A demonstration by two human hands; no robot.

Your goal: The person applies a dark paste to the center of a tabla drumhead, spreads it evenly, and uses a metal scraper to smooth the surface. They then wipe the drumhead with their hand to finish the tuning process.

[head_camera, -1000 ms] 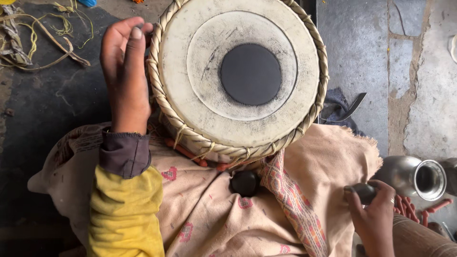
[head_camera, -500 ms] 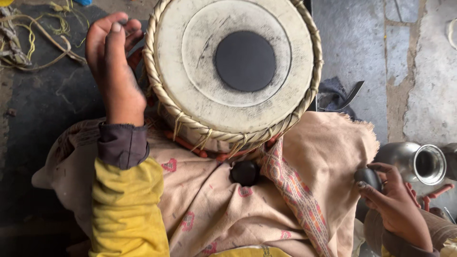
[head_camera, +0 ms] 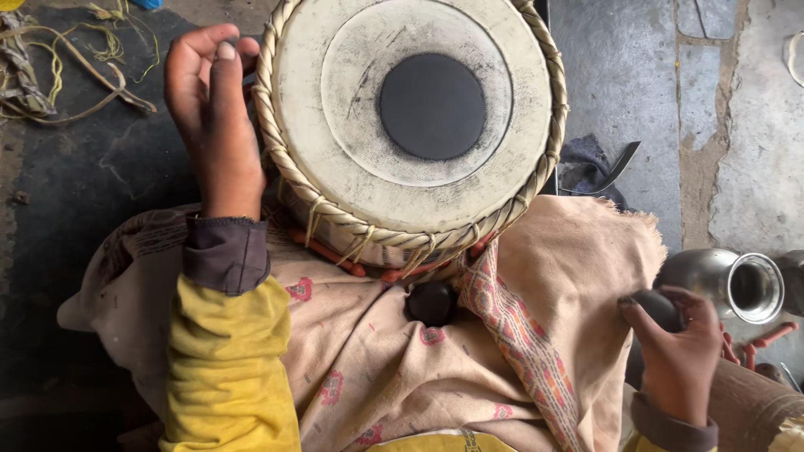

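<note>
Hands first: we see our left hand (head_camera: 211,117) pressed against the left side of a tabla drum (head_camera: 410,125), fingers curled around its braided rim, thumb lying flat and pointing away from us. Its wrist comes out of a dark cuff and a yellow sleeve (head_camera: 226,368). Our right hand (head_camera: 678,351) sits low at the right, well apart from the drum, its fingers closed around a small dark rounded object (head_camera: 657,308); we cannot tell what that object is.

The drum rests tilted on our lap, its pale skin facing up toward us with a black circular patch (head_camera: 432,106) at the centre. A woven straw-coloured lacing rings the head, and reddish straps show beneath its near edge. Under it lies a beige cloth (head_camera: 469,368) with small pink motifs and a patterned woven border. A dark round knob-like piece (head_camera: 432,302) sits on the cloth just below the drum.

Just beside the right hand, a shiny metal pot (head_camera: 729,285) lies on its side, its mouth open to the right. Frayed yellowish cords (head_camera: 67,59) lie on the dark ground at upper left. Grey stone paving (head_camera: 670,100) fills the upper right.
</note>
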